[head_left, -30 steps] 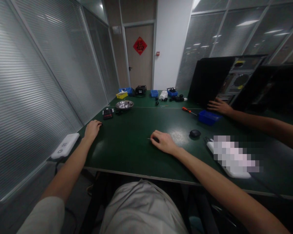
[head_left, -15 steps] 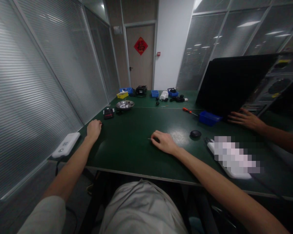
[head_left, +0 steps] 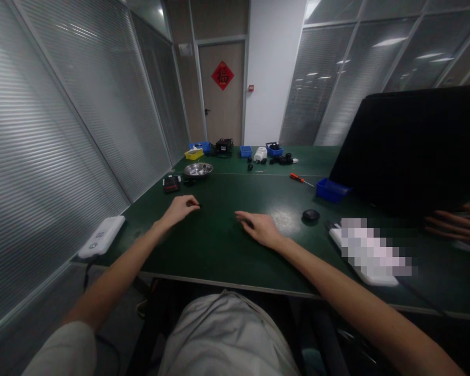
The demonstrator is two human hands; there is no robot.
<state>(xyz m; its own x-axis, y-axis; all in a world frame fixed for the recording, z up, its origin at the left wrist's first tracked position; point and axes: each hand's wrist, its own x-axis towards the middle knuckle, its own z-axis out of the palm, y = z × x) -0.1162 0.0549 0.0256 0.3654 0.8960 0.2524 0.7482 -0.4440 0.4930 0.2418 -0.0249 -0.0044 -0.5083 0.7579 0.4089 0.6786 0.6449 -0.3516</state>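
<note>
My left hand [head_left: 180, 208] is over the green table [head_left: 207, 250], its thumb and fingers pinched on a small dark piece [head_left: 198, 206] too small to name. To its right, my right hand [head_left: 260, 228] rests near the table's middle with fingers curled. A dark shape shows within its grip, but I cannot make out what it is. The two hands are apart. Behind my left hand lie a black and red box [head_left: 172, 184] and a round metal dish [head_left: 198, 169] with small pieces in it.
A black round object [head_left: 310, 215], a blue tray [head_left: 332, 190] and an orange screwdriver [head_left: 296, 177] are on the right. Another person's hand [head_left: 460, 227] is beside a large black panel [head_left: 411, 151]. A white device [head_left: 102, 236] lies at the left edge.
My left hand has moved right, toward my right hand, from near the black and red box. The black panel and the other person's hand have shifted right.
</note>
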